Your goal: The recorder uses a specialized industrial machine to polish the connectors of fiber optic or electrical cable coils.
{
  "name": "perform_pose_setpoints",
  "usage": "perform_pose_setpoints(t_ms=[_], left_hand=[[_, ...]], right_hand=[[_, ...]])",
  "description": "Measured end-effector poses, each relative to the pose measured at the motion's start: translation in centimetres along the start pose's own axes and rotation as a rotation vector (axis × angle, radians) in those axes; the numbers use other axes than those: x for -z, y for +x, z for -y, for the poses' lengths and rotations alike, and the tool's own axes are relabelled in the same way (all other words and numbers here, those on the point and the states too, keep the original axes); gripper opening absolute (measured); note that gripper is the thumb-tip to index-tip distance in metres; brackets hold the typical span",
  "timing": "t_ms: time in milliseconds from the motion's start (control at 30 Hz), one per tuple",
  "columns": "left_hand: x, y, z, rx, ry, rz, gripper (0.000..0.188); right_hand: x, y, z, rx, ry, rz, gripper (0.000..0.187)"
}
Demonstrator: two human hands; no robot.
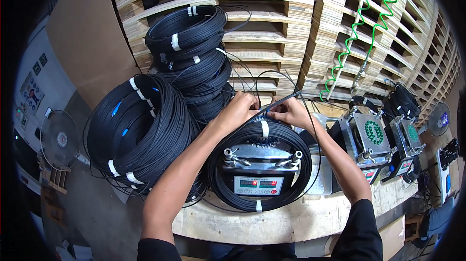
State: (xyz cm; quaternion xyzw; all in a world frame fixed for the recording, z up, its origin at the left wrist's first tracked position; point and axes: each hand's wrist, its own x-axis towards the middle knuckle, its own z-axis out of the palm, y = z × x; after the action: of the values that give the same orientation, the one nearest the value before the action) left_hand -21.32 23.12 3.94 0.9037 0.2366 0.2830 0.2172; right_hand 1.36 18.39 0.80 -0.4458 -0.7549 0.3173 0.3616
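A coil of black cable (218, 178), bound with white tape, rests around a metal machine (264, 152) that has a red digital display. Beyond the near clamps, both hands meet at the far side of the coil. My left hand (241, 107) is closed with bent fingers; what its tips pinch is hidden. My right hand (292, 114) is closed too, its thumb and fingers pinching at a black cable end. A dark strip of cable (286, 99) slants across in front of the right fingers, and one loose strand loops down past the right forearm.
At left stand a large black cable coil (167, 130) with blue connectors inside and a taller coil stack (194, 33). Two more machines (371, 132) with green-patterned tops sit at right. Wooden pallets (262, 13) rise behind the bench (218, 224). Green coiled hoses (357, 28) hang there.
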Motion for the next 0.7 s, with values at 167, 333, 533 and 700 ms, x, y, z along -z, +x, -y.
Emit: perform_pose_setpoints(t_ms=[167, 333, 533, 700], left_hand=[[0.0, -0.2, 0.1, 0.039, 0.010, 0.036, 0.019], [-0.4, 0.0, -0.3, 0.128, -0.137, 0.026, 0.019], [-0.1, 0.3, 1.1, 0.063, -0.026, 0.056, 0.029], [0.5, -0.1, 0.7, 0.088, -0.181, 0.097, 0.023]], right_hand=[[-0.1, 0.2, 0.0, -0.001, -0.012, -0.015, 0.012], [0.2, -0.2, -0.6, 0.001, 0.044, -0.028, 0.012], [0.2, 0.5, 0.5, -0.070, 0.025, 0.068, 0.012], [1.9, 0.0, 1.3, -0.110, 0.051, 0.143, 0.014]])
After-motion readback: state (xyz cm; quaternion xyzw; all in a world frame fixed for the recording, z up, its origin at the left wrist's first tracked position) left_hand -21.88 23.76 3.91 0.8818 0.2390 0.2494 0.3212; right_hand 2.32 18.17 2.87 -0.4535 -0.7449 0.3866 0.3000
